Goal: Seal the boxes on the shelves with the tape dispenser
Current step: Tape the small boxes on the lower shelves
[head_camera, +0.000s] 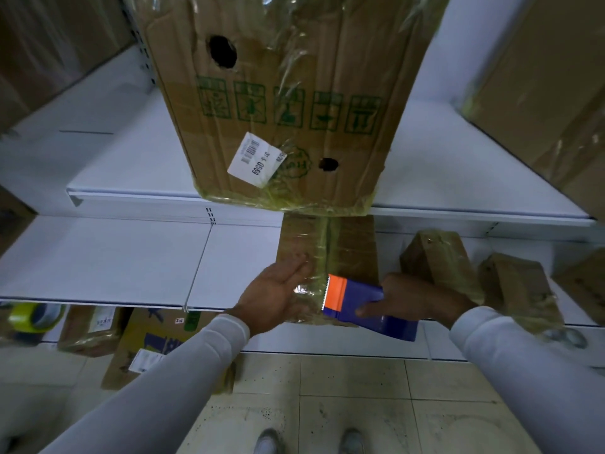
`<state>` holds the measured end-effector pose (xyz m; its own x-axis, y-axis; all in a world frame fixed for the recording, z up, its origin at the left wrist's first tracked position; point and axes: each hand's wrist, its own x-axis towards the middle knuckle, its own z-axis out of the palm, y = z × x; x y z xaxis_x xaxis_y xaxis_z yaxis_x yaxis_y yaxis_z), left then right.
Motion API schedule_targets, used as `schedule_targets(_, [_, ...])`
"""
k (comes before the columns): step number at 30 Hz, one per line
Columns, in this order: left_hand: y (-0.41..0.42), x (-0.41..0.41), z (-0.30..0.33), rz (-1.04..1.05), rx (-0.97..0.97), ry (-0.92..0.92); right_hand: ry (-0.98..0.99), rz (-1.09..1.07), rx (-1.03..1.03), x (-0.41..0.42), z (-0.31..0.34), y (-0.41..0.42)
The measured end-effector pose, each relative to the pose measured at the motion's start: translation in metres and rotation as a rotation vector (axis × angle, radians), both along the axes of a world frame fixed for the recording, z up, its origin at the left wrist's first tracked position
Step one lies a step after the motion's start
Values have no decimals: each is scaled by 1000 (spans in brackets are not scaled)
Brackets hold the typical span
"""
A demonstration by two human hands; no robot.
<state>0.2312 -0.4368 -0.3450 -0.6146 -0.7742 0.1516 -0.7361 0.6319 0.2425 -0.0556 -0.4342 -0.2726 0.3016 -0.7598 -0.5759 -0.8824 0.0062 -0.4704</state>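
Head view, floor: two shoes (pixel 309 442) stand on pale tiles just before the shelving.
Left hand (pixel 276 298): fingers straight and spread, palm pressing flat on the near-left part of the flat box (pixel 353 247), over glossy tape (it holds nothing, it only steadies).
Right hand (pixel 411 298): fingers curled round the blue body of the tape dispenser (pixel 358 301), whose orange toothed end faces left, just beside the left hand's fingertips.
Task's thing: the flat box lies on the lower shelf (pixel 131 257), its near edge at the shelf's front lip, with a yellowish tape strip running along its middle seam.
Risk, cutter: the serrated edge sits very near the left fingers; a quick pull or twist to tear the tape could, I judge, nick them.
Risk, tape: if the left palm lifts early, the strip may wrinkle or peel up from the seam.
Risk, box: pushing hard near the front lip could slide the carton off.
Beside it: two small wrapped boxes (pixel 435 257) stand to the right, near the right wrist, and could be knocked.
Further back: a big carton (pixel 278 103) with green symbols and a white label overhangs the upper shelf (pixel 114 158), directly above the work (a raised hand could bump it).
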Motion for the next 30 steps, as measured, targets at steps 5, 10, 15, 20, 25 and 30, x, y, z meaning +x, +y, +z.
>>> schedule_targets(5, [-6,-29,-8,-79,-14,-199,12,47,5,-3,-3,1])
schedule_targets(10, [-6,-27,-15,-54,-126,-201,-24,87,0,-5,-2,1])
schedule_targets(15, [-10,-26,-19,-61,-13,-238,-105,47,49,-61,5,10])
schedule_targets(20, [-13,-29,-19,-44,76,-256,-158,-46,117,-93,1,15])
schedule_targets(25, [-4,-49,3,8,71,-198,-182,-62,16,-91,-18,18])
schedule_targets(30, [-4,-102,-2,-98,89,-190,-230,-50,48,-96,-24,16])
